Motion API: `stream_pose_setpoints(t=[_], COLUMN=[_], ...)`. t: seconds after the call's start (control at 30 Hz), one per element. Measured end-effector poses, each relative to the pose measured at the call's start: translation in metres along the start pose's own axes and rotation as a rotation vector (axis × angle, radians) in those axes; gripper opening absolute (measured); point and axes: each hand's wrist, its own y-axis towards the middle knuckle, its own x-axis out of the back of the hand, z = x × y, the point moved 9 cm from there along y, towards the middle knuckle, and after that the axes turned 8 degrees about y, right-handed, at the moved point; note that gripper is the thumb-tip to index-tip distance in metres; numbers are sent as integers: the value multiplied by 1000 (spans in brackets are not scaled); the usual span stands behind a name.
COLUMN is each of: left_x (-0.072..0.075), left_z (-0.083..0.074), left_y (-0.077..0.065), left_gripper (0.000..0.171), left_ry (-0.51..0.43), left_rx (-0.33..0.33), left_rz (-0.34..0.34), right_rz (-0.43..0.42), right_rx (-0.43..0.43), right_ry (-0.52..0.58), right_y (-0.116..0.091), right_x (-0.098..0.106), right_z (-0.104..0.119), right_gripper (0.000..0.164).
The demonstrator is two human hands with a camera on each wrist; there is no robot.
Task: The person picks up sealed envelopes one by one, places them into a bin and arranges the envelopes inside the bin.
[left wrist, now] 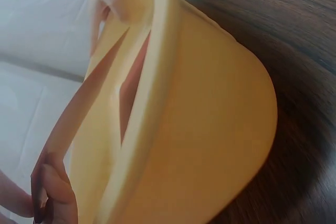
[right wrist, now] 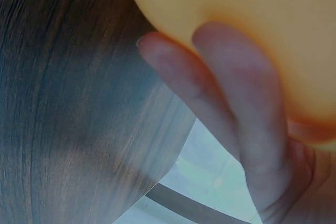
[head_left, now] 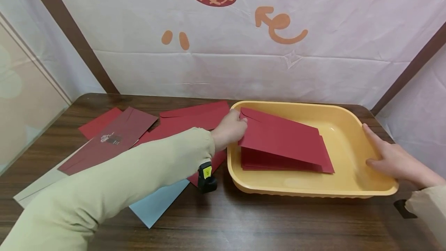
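Note:
A red envelope (head_left: 278,133) slants over the left part of a yellow plastic basin (head_left: 313,191). My left hand (head_left: 230,129) pinches this envelope by its left end, just above the basin's left rim. Beneath it, more red envelopes (head_left: 275,162) lie on the basin floor. At the basin's right end my right hand (head_left: 393,160) grips the rim, thumb on the inner side. In the right wrist view, its fingers (right wrist: 239,82) press against the basin's outer wall. The left wrist view shows the pinched envelope (left wrist: 79,106) edge-on above the basin.
Left of the basin, envelopes overlap on the brown wooden table (head_left: 244,224): several red ones (head_left: 195,116), a dark red one with a printed emblem (head_left: 111,138), a cream one (head_left: 38,189) and a light blue one (head_left: 160,202). A printed cloth (head_left: 209,73) hangs behind the table.

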Motion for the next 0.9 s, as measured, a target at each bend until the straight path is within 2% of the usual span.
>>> stream_pose_setpoints(t=[0.13, 0.27, 0.47, 0.6, 0.8, 0.9], left_x=[-10, -18, -22, -23, -28, -32], left_z=[-4, -2, 1, 1, -2, -3], left_y=[3, 4, 6, 6, 7, 8], left_gripper=[26, 29, 52, 63, 80, 70], left_ry=[31, 35, 78, 101, 192, 293], left_rx=[-14, 4, 33, 47, 37, 27], left_rz=[26, 36, 13, 26, 90, 123], right_rz=[-1, -1, -1, -2, -4, -11], right_rx=[3, 10, 11, 11, 9, 9], right_ry=[-5, 1, 1, -4, 1, 0], right_y=[2, 3, 3, 2, 1, 1], right_x=[1, 0, 1, 1, 0, 0], right_z=[0, 2, 2, 2, 0, -1], right_gripper=[103, 103, 103, 103, 103, 103])
